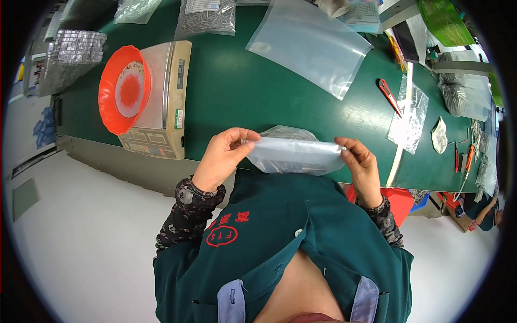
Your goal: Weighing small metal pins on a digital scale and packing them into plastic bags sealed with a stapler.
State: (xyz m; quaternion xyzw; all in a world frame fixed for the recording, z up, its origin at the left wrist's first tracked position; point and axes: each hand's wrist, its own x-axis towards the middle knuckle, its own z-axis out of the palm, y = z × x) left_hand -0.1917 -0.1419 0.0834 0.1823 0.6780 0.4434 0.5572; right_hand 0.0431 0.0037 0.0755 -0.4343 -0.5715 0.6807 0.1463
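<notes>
A clear plastic bag (293, 157) lies at the near edge of the green table, with its top edge folded over into a straight band. My left hand (223, 158) pinches the left end of that band between thumb and fingers. At the right end, my right hand (362, 164) grips the opposite corner in the same way. Some thin dark shapes show faintly through the plastic, but I cannot make out what they are. To the left of my left hand stands a beige weighing scale (180, 97) with an orange-red scalloped bowl (107, 89) tilted on it.
Flat clear plastic sheeting (312, 46) lies at the far middle of the green table (221, 81). Beside it is a bag of metal screws (207, 19). A red utility knife (389, 96) rests at the right, near a small clear bag (412, 116). Farther right are orange-handled pliers (468, 159).
</notes>
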